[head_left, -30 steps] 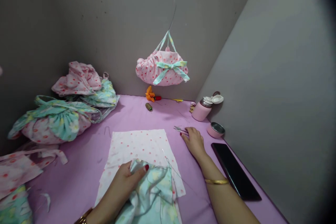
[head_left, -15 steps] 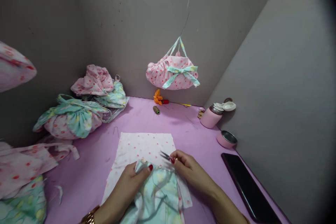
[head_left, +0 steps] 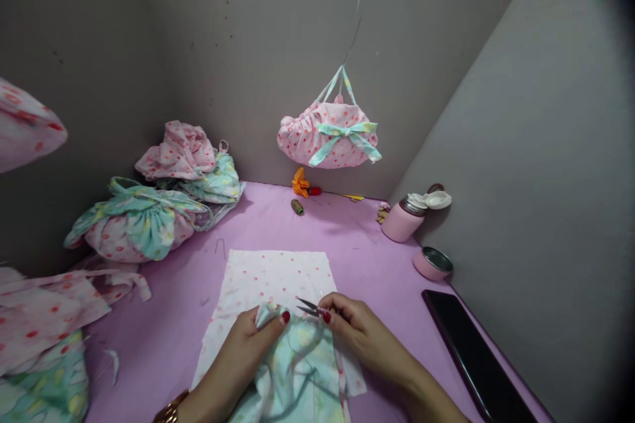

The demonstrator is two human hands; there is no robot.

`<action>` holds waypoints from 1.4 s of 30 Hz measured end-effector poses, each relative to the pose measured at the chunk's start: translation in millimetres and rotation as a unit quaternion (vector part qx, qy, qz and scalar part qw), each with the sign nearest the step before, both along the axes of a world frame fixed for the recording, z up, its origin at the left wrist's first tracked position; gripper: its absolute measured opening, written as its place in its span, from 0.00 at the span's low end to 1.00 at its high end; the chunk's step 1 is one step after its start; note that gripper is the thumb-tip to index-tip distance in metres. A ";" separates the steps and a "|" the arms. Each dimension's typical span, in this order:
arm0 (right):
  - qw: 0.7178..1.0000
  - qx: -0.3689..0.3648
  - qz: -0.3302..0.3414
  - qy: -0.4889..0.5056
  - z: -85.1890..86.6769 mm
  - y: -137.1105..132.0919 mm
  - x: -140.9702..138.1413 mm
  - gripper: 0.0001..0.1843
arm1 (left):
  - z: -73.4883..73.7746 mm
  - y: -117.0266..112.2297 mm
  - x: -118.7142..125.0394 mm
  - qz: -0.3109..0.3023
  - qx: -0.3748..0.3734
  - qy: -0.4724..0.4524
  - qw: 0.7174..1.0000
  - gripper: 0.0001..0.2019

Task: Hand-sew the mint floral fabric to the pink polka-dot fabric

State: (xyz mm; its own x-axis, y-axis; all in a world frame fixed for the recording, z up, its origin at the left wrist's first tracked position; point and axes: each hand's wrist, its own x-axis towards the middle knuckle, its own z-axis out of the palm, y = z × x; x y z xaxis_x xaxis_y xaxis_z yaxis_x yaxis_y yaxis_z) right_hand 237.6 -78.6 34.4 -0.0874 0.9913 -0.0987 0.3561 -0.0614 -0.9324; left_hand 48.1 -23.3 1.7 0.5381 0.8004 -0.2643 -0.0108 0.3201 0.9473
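Note:
In the head view, my left hand [head_left: 255, 337] pinches the top edge of a mint-green and yellow printed cloth [head_left: 302, 370]. My right hand [head_left: 354, 320] is closed around small thread snips [head_left: 310, 308], whose two pointed blades are apart and point left along that edge. Below the snips the green cloth hangs toward me in soft folds. Underneath it, a white cloth with red dots [head_left: 278, 271] lies flat on the purple tabletop [head_left: 169, 337]. How the right fingers sit on the snips' handles is partly hidden.
Heaped dotted and green cloth bags [head_left: 139, 231] fill the left side. A pink bag with a green bow [head_left: 337, 139] hangs at the back. A thread spool [head_left: 297, 207] lies behind the cloth. Rightward stand a pink flask [head_left: 401, 221], a pink cup [head_left: 432, 264] and a black phone [head_left: 471, 350].
The snips have turned and come down slightly, so their blades are now close over the green cloth's top edge. My left hand has barely moved.

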 end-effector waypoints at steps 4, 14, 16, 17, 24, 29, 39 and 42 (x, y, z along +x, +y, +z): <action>1.000 -0.004 0.024 -0.010 -0.8 -1.3 -4.1 0.14 | 1.1 0.0 0.9 0.001 -0.005 0.010 1.000 0.14; 0.999 0.023 0.024 -0.024 -10.7 1.5 -14.8 0.12 | -2.1 -0.7 0.4 0.003 0.024 0.016 1.000 0.09; 0.999 0.029 0.020 -0.020 -10.9 1.7 -16.5 0.11 | -2.0 -1.2 0.1 -0.002 0.023 0.010 1.000 0.09; 0.999 0.033 0.017 -0.019 -10.7 1.7 -17.3 0.11 | -1.3 -1.3 0.0 -0.005 0.022 0.009 1.000 0.09; 0.999 0.041 0.014 -0.020 -9.0 1.8 -20.8 0.10 | 3.5 -1.3 1.3 -0.015 0.019 0.001 1.000 0.09; 0.999 0.040 0.013 -0.008 -11.8 1.2 -21.5 0.11 | 1.7 -2.6 1.0 -0.013 0.012 -0.003 1.000 0.10; 0.998 0.052 -0.025 -0.002 -18.9 3.2 -15.9 0.13 | 0.5 -2.9 0.4 -0.030 0.054 0.026 0.998 0.12; 0.997 0.068 -0.030 -0.010 -16.1 2.3 -14.3 0.12 | -2.3 -3.1 -1.1 -0.033 0.150 0.076 0.985 0.11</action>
State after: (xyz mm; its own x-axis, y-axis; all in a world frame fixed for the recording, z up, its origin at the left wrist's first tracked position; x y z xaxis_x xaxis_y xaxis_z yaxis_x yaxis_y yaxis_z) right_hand 223.3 -76.3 18.3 -0.0279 0.9990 0.0352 0.3740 0.0431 -0.9264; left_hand 47.0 -26.3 -0.6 0.5634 0.8197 -0.1032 0.1496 0.0216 0.9885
